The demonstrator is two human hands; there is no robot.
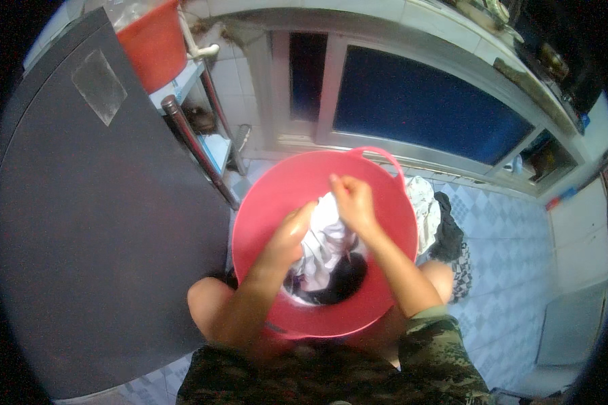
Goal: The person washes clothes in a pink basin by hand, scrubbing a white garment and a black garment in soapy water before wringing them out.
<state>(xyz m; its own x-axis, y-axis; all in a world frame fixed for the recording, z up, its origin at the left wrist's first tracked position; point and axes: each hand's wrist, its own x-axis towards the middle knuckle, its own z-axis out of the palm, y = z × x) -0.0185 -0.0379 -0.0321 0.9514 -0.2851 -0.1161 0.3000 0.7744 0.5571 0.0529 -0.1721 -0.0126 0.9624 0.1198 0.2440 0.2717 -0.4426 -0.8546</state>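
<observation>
A large pink plastic tub (pixel 268 202) with loop handles stands before me, between my knees. Over its inside, my left hand (pixel 291 230) grips one side of a bunched white cloth (pixel 321 248). My right hand (pixel 353 202), curled into a fist, holds the upper right part of the same cloth. The cloth hangs down into the tub, where a dark cloth (pixel 347 278) lies at the bottom in what looks like water.
Right of the tub, a patterned white cloth (pixel 423 212), a black cloth (pixel 447 233) and a checked cloth (pixel 462 273) lie on blue tiles. A tall grey panel (pixel 111 228) stands left, beside a rack (pixel 197 147) bearing an orange-red bucket (pixel 154 48). A framed glass panel (pixel 425 101) is ahead.
</observation>
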